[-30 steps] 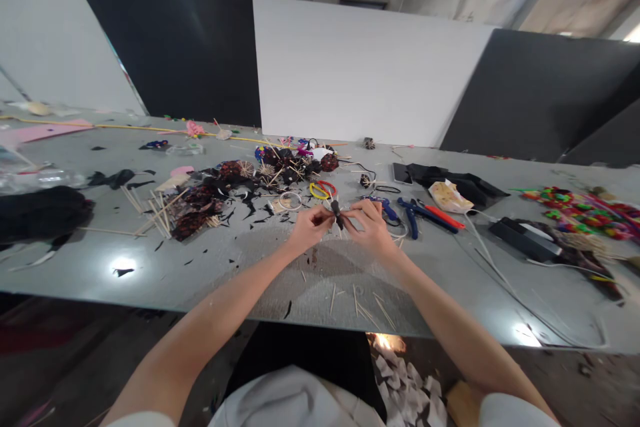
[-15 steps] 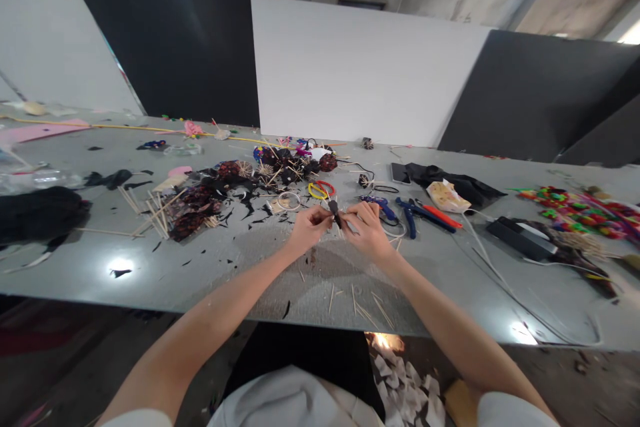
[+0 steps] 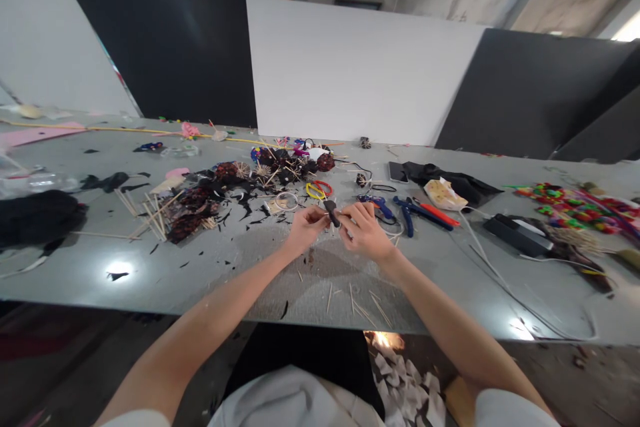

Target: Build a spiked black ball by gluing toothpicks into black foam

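Between my two hands is a small black piece with pale thin sticks poking out of it; its exact kind is too small to tell. My left hand pinches it from the left with thumb and fingertips. From the right, my right hand closes its fingers on the same piece. Just beyond lie a yellow ring and a white ring. A blue glue gun rests close to my right hand. Several short sticks are scattered on the grey table below my hands.
Left of my hands are a bundle of wooden sticks and dark scraps. Blue-handled pliers, an orange-handled tool, a phone and a black power bank-like box with a white cable lie right. Upright panels stand behind.
The black piece has turned a little between my fingers and shows more of its face. The view has shifted slightly; both hands keep their hold.
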Demonstrator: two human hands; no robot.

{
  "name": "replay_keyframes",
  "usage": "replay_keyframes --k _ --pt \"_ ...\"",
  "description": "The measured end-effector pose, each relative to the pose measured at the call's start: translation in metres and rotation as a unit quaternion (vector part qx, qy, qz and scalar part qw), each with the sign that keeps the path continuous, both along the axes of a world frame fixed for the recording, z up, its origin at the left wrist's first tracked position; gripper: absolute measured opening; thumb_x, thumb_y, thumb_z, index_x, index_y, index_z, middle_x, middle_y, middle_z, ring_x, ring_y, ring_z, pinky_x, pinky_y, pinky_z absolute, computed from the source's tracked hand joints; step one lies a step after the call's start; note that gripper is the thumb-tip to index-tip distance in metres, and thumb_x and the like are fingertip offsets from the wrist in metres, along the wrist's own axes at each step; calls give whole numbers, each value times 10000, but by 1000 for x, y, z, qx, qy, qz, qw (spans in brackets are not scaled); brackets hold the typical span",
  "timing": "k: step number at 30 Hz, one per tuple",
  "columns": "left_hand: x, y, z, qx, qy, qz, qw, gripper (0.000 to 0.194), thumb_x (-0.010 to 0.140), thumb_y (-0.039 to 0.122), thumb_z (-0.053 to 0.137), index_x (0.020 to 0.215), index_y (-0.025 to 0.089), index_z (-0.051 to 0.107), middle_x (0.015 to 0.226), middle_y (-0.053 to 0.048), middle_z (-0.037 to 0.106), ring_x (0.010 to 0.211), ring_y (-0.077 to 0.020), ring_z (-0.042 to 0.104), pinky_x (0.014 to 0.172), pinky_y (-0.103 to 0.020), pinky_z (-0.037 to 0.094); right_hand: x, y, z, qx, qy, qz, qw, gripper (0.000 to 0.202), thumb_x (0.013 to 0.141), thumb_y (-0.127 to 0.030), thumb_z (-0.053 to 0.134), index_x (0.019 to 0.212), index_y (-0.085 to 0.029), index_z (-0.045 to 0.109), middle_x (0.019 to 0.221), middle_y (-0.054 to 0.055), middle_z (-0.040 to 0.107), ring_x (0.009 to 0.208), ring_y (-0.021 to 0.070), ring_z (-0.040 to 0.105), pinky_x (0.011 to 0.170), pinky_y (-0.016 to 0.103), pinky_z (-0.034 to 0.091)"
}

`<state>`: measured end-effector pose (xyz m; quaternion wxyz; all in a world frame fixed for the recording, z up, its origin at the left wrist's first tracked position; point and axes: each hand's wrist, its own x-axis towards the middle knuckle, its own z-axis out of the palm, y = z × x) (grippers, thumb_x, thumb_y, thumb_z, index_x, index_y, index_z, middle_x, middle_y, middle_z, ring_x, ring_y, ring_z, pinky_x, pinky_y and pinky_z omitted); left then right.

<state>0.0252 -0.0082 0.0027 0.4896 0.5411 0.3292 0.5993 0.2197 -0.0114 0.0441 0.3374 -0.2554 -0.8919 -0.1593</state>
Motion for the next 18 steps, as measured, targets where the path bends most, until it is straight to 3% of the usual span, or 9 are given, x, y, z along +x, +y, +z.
replay_keyframes --k 8,18 --pt "-1 -2 5 -11 4 0 1000 473 740 565 867 726 154 632 594 11 602 534 -88 490 535 -226 346 -5 4 -4 -63 136 11 989 25 981 -230 650 992 -244 668 979 54 665 922 224 627 864 429 401" --pt "-2 -5 10 -19 -4 -21 1000 509 695 588 901 704 157 631 567 15 586 520 -87 477 522 -229 332 -9 14 -15 -104 220 20 970 108 1010 -288 681 907 -272 711 927 24 676 880 208 652 878 439 416"
